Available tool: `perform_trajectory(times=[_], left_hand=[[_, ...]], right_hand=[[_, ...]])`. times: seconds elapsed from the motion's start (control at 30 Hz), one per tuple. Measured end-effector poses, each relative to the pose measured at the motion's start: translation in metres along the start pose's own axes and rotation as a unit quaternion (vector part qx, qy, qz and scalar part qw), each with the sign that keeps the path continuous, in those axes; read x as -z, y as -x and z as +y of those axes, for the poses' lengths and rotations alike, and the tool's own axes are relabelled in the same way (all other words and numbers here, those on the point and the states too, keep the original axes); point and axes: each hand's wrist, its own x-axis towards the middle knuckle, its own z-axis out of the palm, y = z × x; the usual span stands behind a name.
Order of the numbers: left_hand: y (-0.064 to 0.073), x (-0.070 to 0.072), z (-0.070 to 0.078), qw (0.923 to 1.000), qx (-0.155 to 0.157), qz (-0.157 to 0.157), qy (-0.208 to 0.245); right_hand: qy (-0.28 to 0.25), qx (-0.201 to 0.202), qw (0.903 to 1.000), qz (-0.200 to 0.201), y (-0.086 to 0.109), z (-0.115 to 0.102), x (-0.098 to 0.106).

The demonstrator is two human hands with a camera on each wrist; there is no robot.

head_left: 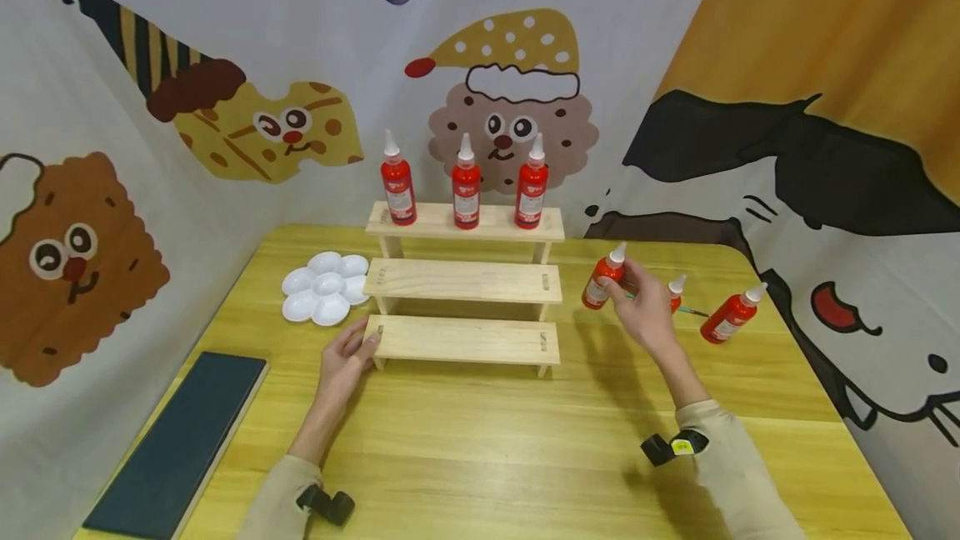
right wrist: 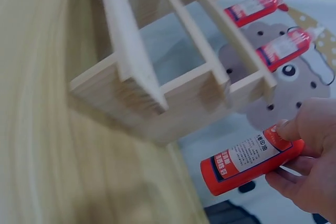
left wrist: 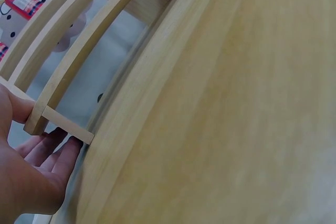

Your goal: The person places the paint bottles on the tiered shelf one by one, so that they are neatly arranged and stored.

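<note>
Right hand [head_left: 647, 309] grips bottle [head_left: 598, 283]; left hand [head_left: 342, 367] holds rack [head_left: 465, 338]. A tug (I suspect) could topple its top bottles [head_left: 467, 190].

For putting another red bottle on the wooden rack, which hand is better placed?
Right, most likely. The right hand holds a red bottle beside the wooden rack, with two more bottles close by. The left hand holds the lowest tier at the rack's left end.
</note>
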Motion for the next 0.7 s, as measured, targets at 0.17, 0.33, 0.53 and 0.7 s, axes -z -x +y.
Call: perform_trajectory(times=[0.17,0.33,0.53,0.7], left_hand=[[-0.001,0.0,0.002,1.0,-0.003,0.001,-0.004],[0.0,0.0,0.003,1.0,-0.003,0.0,-0.008],[0.001,0.0,0.002,0.9999,-0.005,0.002,-0.009],[0.0,0.0,-0.001,0.9998,-0.008,0.007,-0.014]], right_hand=[[-0.026,-0.014,0.9993,-0.025,-0.002,-0.019,0.008],[-0.046,-0.003,0.9986,-0.026,-0.004,-0.035,0.013],[-0.066,0.035,0.9972,-0.011,-0.007,-0.055,0.014],[-0.074,0.052,0.9958,-0.013,-0.012,-0.074,0.012]])
